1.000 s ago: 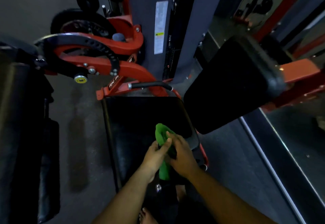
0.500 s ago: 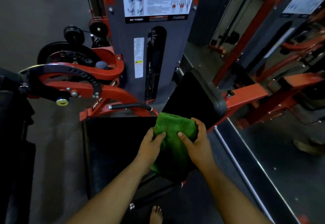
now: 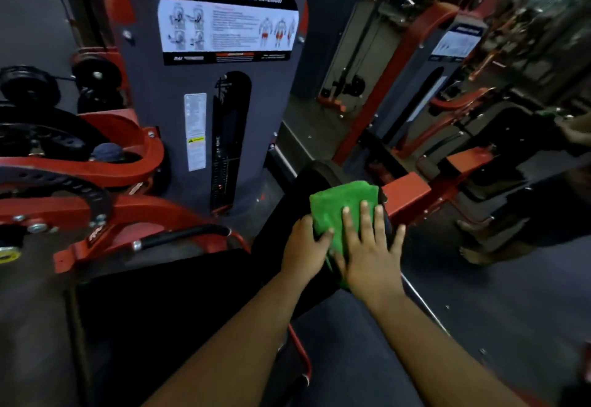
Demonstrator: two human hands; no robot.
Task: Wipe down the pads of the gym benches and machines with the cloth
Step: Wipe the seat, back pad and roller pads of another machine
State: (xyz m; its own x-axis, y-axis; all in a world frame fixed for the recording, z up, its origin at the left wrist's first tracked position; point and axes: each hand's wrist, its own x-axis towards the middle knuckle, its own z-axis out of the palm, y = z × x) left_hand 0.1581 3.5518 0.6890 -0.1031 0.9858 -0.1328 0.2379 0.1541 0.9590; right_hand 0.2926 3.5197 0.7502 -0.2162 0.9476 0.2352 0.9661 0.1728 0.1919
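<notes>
The right hand [image 3: 371, 253] lies flat on the green cloth [image 3: 342, 205], fingers straight and spread, pressing it against the black back pad [image 3: 307, 179] of the machine; the little finger and part of the palm reach past the cloth's edge onto the pad itself. The left hand [image 3: 303, 243] sits just beside it, its thumb laid over the cloth's left edge and its fingers bent toward the pad's side, though whether they truly clutch the cloth or only steady it I cannot tell. The cloth is folded into a thick square and covers the upper part of the pad, near its top edge. As a judgement, the wipe of this back pad is under way rather than finished: only the patch under the cloth is being covered now, and the lower stretch of the pad is yet to be passed over. The seat pad [image 3: 179, 291] below and to the left is dark and shows no sign either way. Other machines stand along the mirror [image 3: 367, 64] to the right, so much of the task seems left. Behind the pad rises the grey weight tower [image 3: 198, 93], its placard headed "SEATED LEG CURL / LEG EXTENSION" above exercise diagrams; the smaller print, the yellow warning sticker and the red frame's lettering are too blurred to read.
</notes>
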